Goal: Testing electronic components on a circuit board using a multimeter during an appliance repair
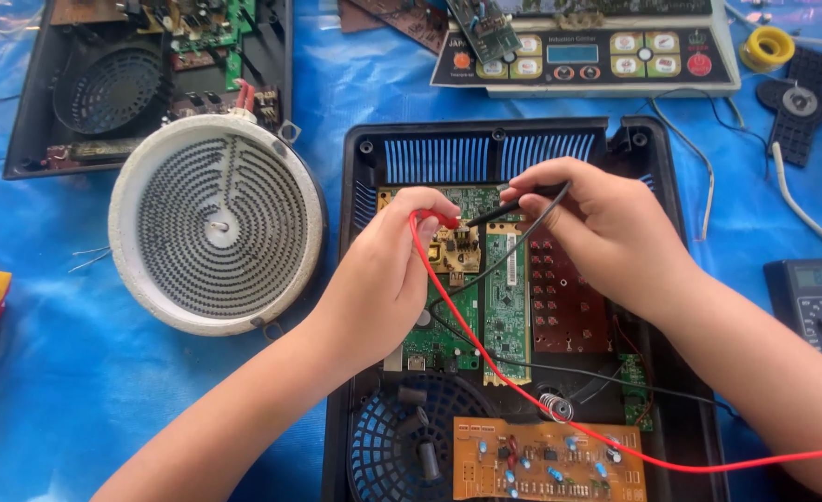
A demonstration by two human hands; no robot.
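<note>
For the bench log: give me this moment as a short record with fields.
Left hand: holds red probe on the green circuit board
Right hand: holds black probe on the same board
Housing: open black cooker base
Beside it: round heating coil, left
Far right: multimeter
Surface: blue sheet

A bright blue sheet [48, 390] covers the surface. The near housing [681, 279] is black with blue ribbed vents; inside lie green circuit boards [507, 297], a dark red board [569, 307] and, nearest, an orange-brown board [550, 460]. One probe [444, 219] and its lead are red, the other probe [513, 209] black. The round heating plate [216, 223] at left is off-white with a grey spiral. Far right sits a yellow spool [769, 46].
</note>
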